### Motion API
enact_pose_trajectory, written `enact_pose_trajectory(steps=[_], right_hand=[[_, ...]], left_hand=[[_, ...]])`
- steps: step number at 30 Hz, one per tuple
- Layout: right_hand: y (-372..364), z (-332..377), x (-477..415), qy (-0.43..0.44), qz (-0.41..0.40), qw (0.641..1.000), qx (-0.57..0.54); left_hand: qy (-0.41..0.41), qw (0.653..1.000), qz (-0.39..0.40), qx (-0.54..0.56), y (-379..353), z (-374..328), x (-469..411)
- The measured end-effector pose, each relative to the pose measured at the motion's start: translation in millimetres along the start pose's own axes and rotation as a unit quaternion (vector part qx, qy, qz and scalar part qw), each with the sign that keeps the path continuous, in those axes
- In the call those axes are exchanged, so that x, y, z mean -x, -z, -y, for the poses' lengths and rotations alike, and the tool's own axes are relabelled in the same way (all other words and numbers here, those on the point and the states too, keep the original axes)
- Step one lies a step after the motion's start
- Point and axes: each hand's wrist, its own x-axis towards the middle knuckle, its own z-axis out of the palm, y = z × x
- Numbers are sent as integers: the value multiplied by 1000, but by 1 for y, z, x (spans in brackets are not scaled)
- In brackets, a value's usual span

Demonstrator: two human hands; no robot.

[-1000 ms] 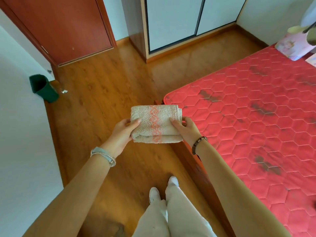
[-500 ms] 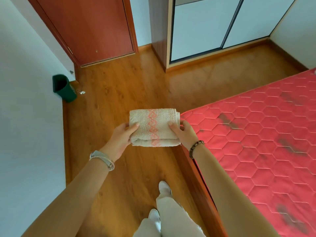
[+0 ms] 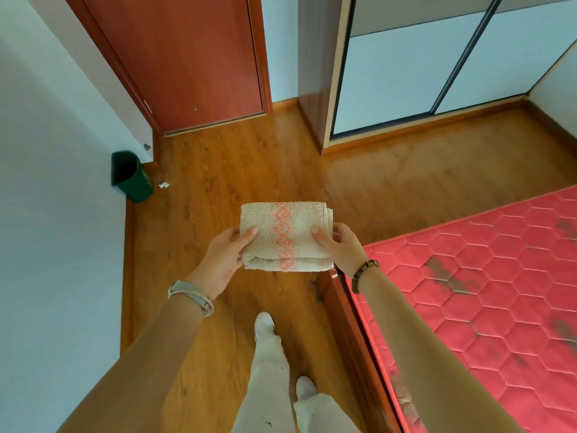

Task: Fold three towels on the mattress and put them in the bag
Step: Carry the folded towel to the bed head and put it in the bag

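One folded beige terry towel with an orange diamond stripe (image 3: pixel 285 235) is clasped by your left grip (image 3: pixel 223 259) and right grip (image 3: pixel 342 250) above the wooden floor (image 3: pixel 218 189), off the corner of the red quilted mattress (image 3: pixel 484 276). Slacken either side and its folds could spill.

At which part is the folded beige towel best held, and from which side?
Likely the two short ends of the folded towel, left hand and right hand coming from opposite sides, thumbs on top: it is a flat stack with loose layer edges on the right.

Beige towel (image 3: pixel 285 235) with orange diamonds; red hexagon-quilted mattress (image 3: pixel 487 276); green bin (image 3: pixel 132 178).
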Motion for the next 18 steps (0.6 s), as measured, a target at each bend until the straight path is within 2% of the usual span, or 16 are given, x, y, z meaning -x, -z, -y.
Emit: enact_pose_trajectory(steps=[9, 18], right_hand=[[-18, 64, -119, -10, -32, 999, 18], [-29, 123, -225, -50, -94, 993, -58]], left_hand=[[-5, 998, 61, -8, 29, -78, -119], [-8, 989, 137, -55, 44, -169, -242]])
